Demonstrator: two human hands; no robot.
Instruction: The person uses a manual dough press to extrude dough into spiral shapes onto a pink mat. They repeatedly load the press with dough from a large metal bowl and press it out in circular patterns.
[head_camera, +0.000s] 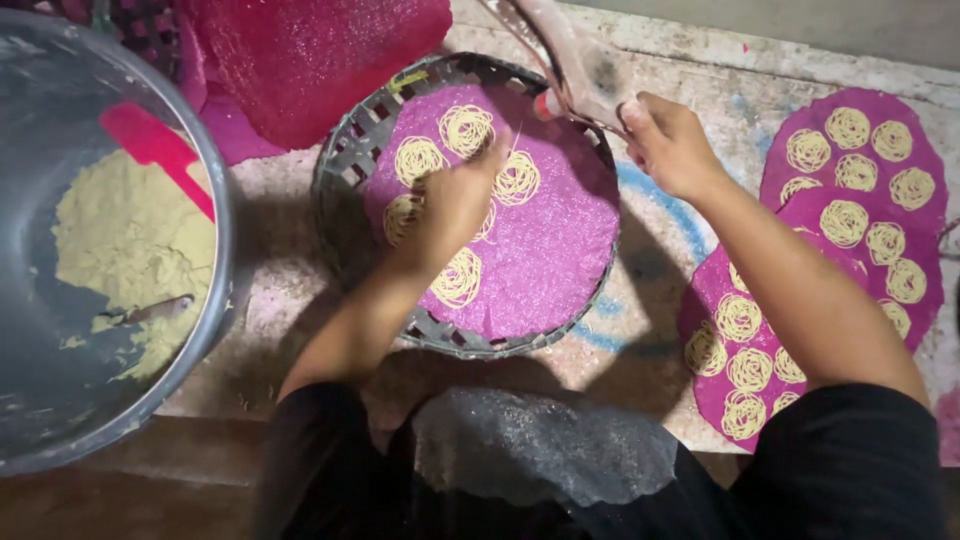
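- When viewed from the head camera, no package, label or sign could be made out; the goods were told by shape and colour alone.
- A round woven tray (352, 160) lay at centre, lined with a magenta mesh sheet (555, 240) that carried several pale yellow noodle coils (466, 130).
- The left hand (455, 200) rested over the coils on the sheet, fingers curled downward; whether they gripped anything could not be told.
- The right hand (665, 140) was raised at the tray's far rim, fingers closed on the handle of a dough press (580, 65), which was angled over the tray.
- To the right, two more magenta sheets (900, 140) overlapped, each bearing rows of finished coils.
- To the left stood a large metal basin (215, 250) holding yellowish dough (130, 240) and a red scraper (155, 150).
- A heap of unused magenta mesh (310, 60) lay beyond the tray.
- All items sat on a worn, stained concrete floor (650, 320) with faded blue marks; the person's dark-clothed lap filled the near edge.
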